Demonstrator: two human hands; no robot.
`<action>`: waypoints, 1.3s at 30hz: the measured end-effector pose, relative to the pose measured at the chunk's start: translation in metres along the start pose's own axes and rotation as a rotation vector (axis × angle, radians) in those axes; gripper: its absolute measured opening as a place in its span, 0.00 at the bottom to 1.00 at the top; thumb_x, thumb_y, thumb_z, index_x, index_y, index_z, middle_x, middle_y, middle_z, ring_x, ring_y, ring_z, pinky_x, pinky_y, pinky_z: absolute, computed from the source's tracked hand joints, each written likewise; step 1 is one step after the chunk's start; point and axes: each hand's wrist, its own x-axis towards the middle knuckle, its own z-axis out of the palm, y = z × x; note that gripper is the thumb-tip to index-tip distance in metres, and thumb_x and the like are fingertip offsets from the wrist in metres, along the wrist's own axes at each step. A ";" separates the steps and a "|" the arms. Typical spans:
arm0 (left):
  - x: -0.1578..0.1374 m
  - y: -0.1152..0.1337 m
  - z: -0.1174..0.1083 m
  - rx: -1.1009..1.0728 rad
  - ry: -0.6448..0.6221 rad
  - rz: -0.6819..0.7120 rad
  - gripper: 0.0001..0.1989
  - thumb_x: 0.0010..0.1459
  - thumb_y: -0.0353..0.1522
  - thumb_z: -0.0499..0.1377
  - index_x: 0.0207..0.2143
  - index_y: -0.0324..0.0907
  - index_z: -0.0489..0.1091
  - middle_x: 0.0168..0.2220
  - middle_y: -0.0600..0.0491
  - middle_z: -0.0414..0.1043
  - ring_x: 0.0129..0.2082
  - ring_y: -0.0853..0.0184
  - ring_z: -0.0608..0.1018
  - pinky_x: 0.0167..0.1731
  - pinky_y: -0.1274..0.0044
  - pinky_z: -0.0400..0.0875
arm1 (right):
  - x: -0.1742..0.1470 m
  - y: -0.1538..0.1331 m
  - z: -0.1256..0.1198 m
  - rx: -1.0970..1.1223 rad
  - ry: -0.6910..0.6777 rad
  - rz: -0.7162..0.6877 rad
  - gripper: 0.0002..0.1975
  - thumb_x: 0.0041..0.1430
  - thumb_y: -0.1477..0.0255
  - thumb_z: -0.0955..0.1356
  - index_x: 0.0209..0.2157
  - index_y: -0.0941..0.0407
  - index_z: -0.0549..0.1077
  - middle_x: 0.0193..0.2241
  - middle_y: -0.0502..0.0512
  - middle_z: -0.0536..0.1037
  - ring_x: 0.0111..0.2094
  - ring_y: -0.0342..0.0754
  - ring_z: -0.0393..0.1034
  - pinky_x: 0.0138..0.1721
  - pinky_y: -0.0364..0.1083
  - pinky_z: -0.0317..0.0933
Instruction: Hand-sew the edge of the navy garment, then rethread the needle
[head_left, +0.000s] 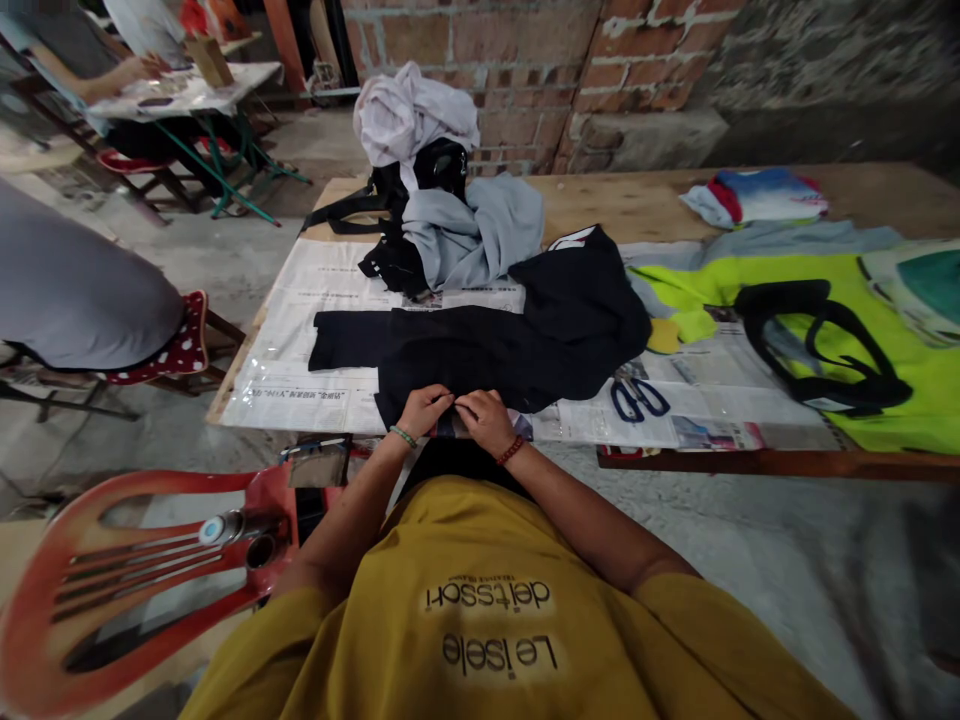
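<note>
A dark navy garment lies spread over the newspaper on the table, one sleeve-like strip reaching left. At its near edge, my left hand pinches the cloth between thumb and fingers. Close beside it, my right hand also has its fingertips closed on that edge, the two hands almost touching. Anything small between the fingertips is too fine to make out. To the right of the garment rest dark-handled scissors, their blades hidden under the cloth.
Grey cloth and a white bundle are piled behind the garment. Yellow-green clothing with black straps covers the table's right side. A red plastic chair stands at my left, holding a bottle. People sit further left.
</note>
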 end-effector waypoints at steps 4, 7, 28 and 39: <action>-0.001 0.002 -0.001 -0.010 -0.003 -0.010 0.11 0.53 0.36 0.55 0.25 0.38 0.72 0.22 0.57 0.67 0.25 0.72 0.68 0.28 0.81 0.62 | 0.002 0.002 0.001 -0.002 -0.019 -0.001 0.09 0.64 0.72 0.62 0.37 0.55 0.74 0.34 0.55 0.78 0.38 0.47 0.70 0.42 0.48 0.56; -0.001 0.003 -0.001 -0.001 0.002 -0.014 0.10 0.53 0.35 0.56 0.25 0.38 0.72 0.22 0.57 0.67 0.25 0.72 0.68 0.28 0.81 0.62 | 0.005 0.002 0.001 -0.018 -0.033 0.019 0.10 0.65 0.71 0.61 0.35 0.55 0.74 0.32 0.56 0.77 0.37 0.48 0.69 0.41 0.48 0.57; 0.000 -0.006 -0.001 0.106 0.026 0.070 0.10 0.57 0.35 0.54 0.30 0.39 0.72 0.26 0.55 0.69 0.28 0.72 0.69 0.30 0.81 0.63 | 0.026 -0.009 -0.009 0.539 0.035 0.308 0.04 0.56 0.72 0.62 0.30 0.54 0.67 0.16 0.43 0.68 0.20 0.41 0.66 0.28 0.41 0.59; 0.002 -0.005 0.002 0.205 -0.016 0.142 0.08 0.57 0.32 0.55 0.29 0.40 0.72 0.29 0.52 0.72 0.31 0.69 0.72 0.36 0.78 0.66 | 0.048 -0.003 -0.025 0.997 0.293 0.515 0.09 0.55 0.64 0.66 0.31 0.54 0.63 0.22 0.43 0.72 0.17 0.36 0.65 0.20 0.37 0.57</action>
